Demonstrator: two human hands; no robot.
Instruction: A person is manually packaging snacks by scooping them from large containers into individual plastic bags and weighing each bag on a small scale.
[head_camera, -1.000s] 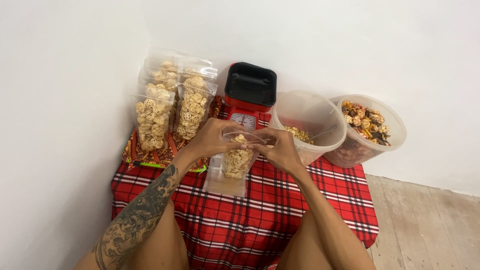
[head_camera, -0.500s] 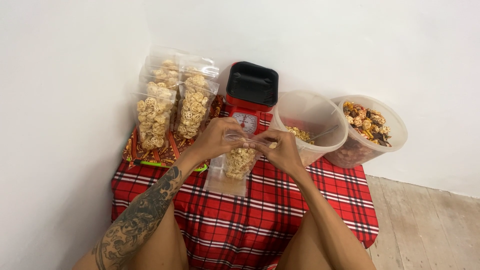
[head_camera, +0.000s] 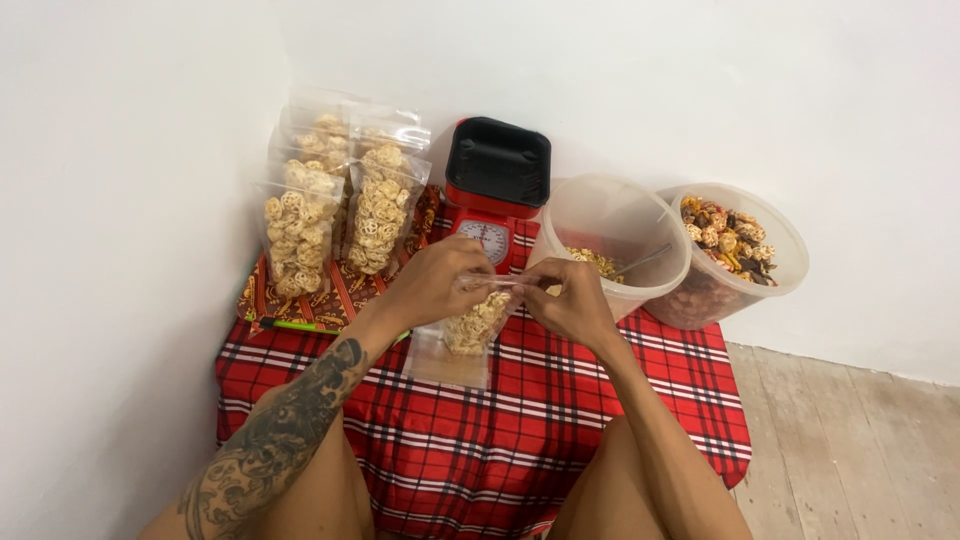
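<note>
Against the left wall stand several filled clear bags of pale round crackers (head_camera: 330, 200), packed close together on a patterned mat, with a green pen (head_camera: 300, 326) lying just in front of them on the red plaid cloth (head_camera: 520, 420). The left hand (head_camera: 440, 280) is closed in a pinch on the left end of the top edge of a clear bag (head_camera: 465, 335), which hangs between the two hands just above the cloth and is partly filled with the same crackers. The right hand (head_camera: 570, 300) pinches the right end of that same edge, thumb and fingers narrow. Sealing it well would seem to call for keeping the top strip pulled straight and flat between the two pinches, with no cracker caught in the seam, and pressing along it evenly from one end to the other. Behind the hands sits a red kitchen scale (head_camera: 490, 225) with a black tray on top. To its right is a clear tub (head_camera: 615, 235) with a few crackers and a spoon inside, and touching it, a second tub (head_camera: 740, 255) heaped with darker mixed snacks.
</note>
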